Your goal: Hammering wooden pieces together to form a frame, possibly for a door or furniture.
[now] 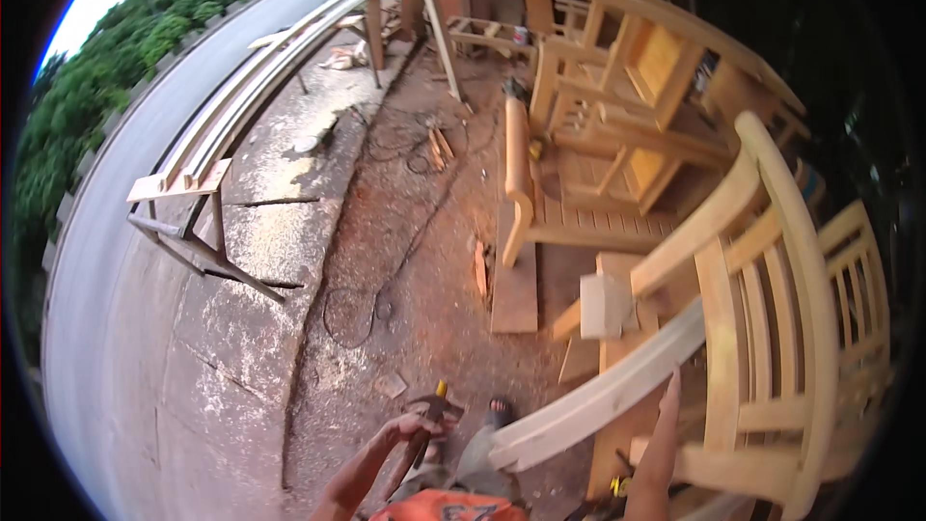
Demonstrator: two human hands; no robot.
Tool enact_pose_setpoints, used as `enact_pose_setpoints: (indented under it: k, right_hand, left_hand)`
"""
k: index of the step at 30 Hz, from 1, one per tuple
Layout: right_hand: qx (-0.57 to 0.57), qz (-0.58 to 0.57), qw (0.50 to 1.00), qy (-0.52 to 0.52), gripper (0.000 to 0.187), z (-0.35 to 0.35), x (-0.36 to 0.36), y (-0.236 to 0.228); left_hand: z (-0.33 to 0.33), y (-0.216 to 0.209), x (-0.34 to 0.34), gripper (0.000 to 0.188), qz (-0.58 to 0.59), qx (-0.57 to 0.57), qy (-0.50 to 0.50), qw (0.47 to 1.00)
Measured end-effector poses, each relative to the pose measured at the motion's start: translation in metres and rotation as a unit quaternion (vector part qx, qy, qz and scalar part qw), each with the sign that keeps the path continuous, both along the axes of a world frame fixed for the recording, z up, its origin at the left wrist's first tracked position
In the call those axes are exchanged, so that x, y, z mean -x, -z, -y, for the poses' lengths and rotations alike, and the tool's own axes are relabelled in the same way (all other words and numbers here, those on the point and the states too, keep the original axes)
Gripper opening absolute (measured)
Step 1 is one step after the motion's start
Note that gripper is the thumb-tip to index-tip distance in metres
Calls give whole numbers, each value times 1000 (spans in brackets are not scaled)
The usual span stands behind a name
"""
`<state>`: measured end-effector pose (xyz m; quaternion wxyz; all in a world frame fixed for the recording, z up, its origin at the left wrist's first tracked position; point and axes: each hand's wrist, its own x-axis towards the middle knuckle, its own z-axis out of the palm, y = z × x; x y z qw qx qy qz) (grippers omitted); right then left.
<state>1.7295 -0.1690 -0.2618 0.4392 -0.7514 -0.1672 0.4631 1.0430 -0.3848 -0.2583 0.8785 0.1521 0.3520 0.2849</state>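
Note:
My left hand is closed around a hammer, with its dark head up and its wooden handle slanting down toward my body. My right hand appears edge-on, its fingers stretched out beside a long, pale, curved wooden piece; whether it touches the wood I cannot tell. That piece slants from near my leg up to a wooden chair frame with a slatted back and curved top rail. A whitish block sits by the far side of the piece.
A slatted wooden bench and stacked furniture frames stand ahead right. Long boards lie across a metal stand at left. A cable loops over the dirt floor. A yellow tape measure lies near my right forearm.

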Motion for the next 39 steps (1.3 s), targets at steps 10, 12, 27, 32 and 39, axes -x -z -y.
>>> enact_pose_setpoints:
  k: [10,12,27,32,39]
  right_hand:
    - [-74,-115,990,21,78,-90,-53,16]
    - [-64,-83,994,37,78,-88,-41,10]
    - [-109,-97,981,-128,78,-11,336,-107]
    - [-102,-183,958,-195,78,49,485,-120]
    - [-26,-315,917,-245,78,89,696,-146]
  left_hand:
    - [-38,2,-112,63,52,31,71,996]
    - [-41,3,-115,62,57,24,73,995]
    - [85,-89,79,35,-149,27,-311,938]
    - [221,-117,199,45,-206,29,-422,882]
    - [382,-170,340,42,-242,94,-555,790]
